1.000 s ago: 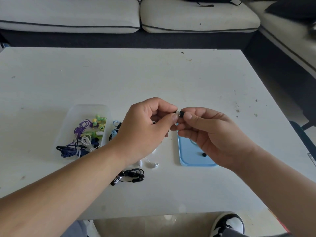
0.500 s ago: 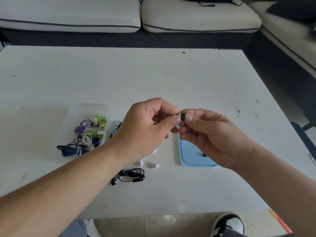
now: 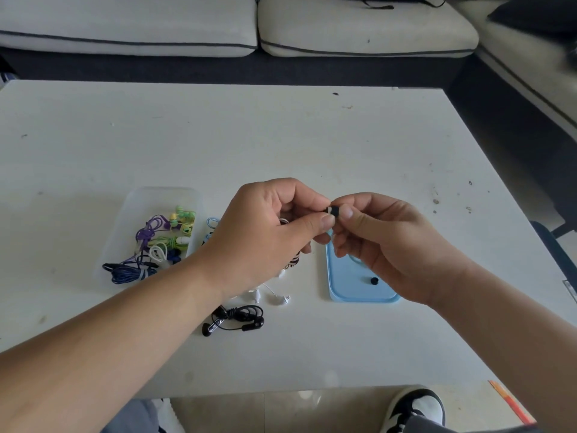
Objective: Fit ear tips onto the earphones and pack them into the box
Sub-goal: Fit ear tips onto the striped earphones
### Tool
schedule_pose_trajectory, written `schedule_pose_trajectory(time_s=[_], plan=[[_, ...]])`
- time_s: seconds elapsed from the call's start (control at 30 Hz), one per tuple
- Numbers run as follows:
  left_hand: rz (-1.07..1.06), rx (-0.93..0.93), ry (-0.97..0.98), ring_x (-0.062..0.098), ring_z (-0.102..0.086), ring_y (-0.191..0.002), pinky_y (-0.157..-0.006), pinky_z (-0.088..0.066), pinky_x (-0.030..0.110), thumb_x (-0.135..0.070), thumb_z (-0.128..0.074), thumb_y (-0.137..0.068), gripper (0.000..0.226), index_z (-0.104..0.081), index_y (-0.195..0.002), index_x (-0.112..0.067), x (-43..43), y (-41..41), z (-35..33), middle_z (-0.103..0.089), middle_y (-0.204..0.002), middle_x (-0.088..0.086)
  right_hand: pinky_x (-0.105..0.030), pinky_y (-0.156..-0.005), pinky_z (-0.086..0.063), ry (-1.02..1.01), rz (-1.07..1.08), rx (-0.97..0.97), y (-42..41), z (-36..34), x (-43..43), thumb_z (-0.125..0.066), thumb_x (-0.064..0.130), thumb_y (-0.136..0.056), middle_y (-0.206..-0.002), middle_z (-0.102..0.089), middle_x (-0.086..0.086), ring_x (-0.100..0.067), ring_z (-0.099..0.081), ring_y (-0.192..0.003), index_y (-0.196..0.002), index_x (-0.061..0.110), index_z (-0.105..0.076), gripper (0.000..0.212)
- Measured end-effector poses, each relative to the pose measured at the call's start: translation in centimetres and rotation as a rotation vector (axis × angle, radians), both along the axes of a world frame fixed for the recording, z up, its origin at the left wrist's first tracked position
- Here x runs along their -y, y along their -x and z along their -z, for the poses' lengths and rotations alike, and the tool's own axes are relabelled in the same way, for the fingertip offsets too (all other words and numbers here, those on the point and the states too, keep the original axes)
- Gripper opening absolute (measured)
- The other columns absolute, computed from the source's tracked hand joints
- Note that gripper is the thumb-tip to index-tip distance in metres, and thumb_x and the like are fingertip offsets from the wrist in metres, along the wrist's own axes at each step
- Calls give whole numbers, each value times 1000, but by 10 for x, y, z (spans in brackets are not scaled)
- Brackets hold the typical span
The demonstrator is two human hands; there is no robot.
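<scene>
Above the table, my left hand (image 3: 265, 232) pinches an earbud whose patterned cable (image 3: 292, 265) hangs below the palm. My right hand (image 3: 384, 242) pinches a small black ear tip (image 3: 333, 210) against the earbud's end, thumb and forefinger meeting those of the left hand. Under the right hand lies a light blue lid (image 3: 346, 276) with one loose black ear tip (image 3: 374, 280) on it. A clear plastic box (image 3: 156, 198) at the left holds several coiled earphones (image 3: 159, 242) in purple, green, white and dark blue.
Black earphones (image 3: 237, 318) and white earphones (image 3: 278, 298) lie on the white table (image 3: 281, 135) near the front edge, below my left wrist. A pale sofa (image 3: 359, 29) runs behind the table. A shoe (image 3: 418, 407) shows on the floor at bottom right.
Both hands stay pinched together and have shifted only slightly; the black ear tip now sits tighter between the fingertips.
</scene>
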State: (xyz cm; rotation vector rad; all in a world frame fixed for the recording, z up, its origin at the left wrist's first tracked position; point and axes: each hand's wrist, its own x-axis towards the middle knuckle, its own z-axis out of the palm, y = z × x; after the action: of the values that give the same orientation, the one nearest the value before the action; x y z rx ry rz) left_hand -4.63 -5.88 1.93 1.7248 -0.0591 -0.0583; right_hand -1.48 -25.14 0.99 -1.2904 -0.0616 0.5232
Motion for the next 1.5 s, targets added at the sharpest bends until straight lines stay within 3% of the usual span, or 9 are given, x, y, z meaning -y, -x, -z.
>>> schedule_pose_trajectory(time_s=[0.1,0.23,0.4,0.7,0.87,1.03,1.17,1.3,1.5], plan=[[-9,-36,14,23,-72,-64,-62,-59,34,-3,-77,-90,9,-75,-93,-12,1,0,1,-77,-74,8,-31,-68,-55,114,41,151,-1,-1,3,-71,17,-84,-82,-71,-17,-28,-64,-74,-89,3,-74,15],[7,-87,23,26,-73,-66,-63,-58,30,-5,-75,-92,6,-76,-95,-10,1,-2,2,-78,-78,10,-37,-77,-60,319,38,292,-4,-5,10,-72,8,-90,-82,-75,-17,-29,-71,-75,-93,7,-79,7],[-18,-52,-29,8,-70,-58,-57,-52,17,-5,-77,-90,7,-74,-95,-6,2,-2,1,-75,-71,2,-30,-74,-57,254,51,187,-3,-7,7,-71,2,-91,-84,-75,-22,-30,-72,-75,-93,1,-78,8],[-20,2,-61,10,-73,-67,-60,-55,19,-5,-78,-90,7,-74,-93,-10,2,-1,0,-77,-77,5,-32,-78,-58,132,82,89,-1,-7,4,-77,12,-75,-94,-74,-27,-33,-72,-85,-105,-4,-75,34],[-15,-14,-82,13,-76,-69,-59,-54,20,-8,-78,-90,6,-76,-93,-13,2,-2,-2,-77,-76,1,-26,-73,-58,186,79,204,1,-10,5,-74,0,-82,-87,-77,-20,-27,-73,-78,-94,2,-79,13],[-62,-6,-47,13,-75,-66,-57,-54,21,-8,-79,-89,8,-74,-92,-13,1,-2,-4,-76,-75,2,-30,-72,-60,25,119,44,0,-10,1,-74,6,-73,-83,-74,-19,-26,-73,-75,-95,2,-77,22],[-59,5,-58,11,-74,-66,-59,-56,23,-8,-78,-90,8,-74,-93,-14,1,-2,-2,-76,-74,-1,-28,-73,-61,-23,94,-81,0,-7,-2,-72,5,-76,-86,-71,-18,-24,-73,-76,-88,-1,-73,13],[-62,15,-62,8,-71,-63,-59,-55,21,-7,-77,-90,8,-73,-94,-13,0,-2,-2,-75,-73,-3,-28,-75,-62,-56,59,-97,1,-8,-4,-70,7,-78,-82,-72,-13,-20,-72,-75,-79,3,-75,6],[-52,10,-79,11,-75,-68,-60,-57,23,-8,-78,-90,8,-73,-92,-14,-1,-3,-1,-76,-75,-1,-29,-74,-61,31,74,4,1,-8,-5,-73,8,-74,-82,-71,-16,-22,-70,-75,-86,-2,-73,16]])
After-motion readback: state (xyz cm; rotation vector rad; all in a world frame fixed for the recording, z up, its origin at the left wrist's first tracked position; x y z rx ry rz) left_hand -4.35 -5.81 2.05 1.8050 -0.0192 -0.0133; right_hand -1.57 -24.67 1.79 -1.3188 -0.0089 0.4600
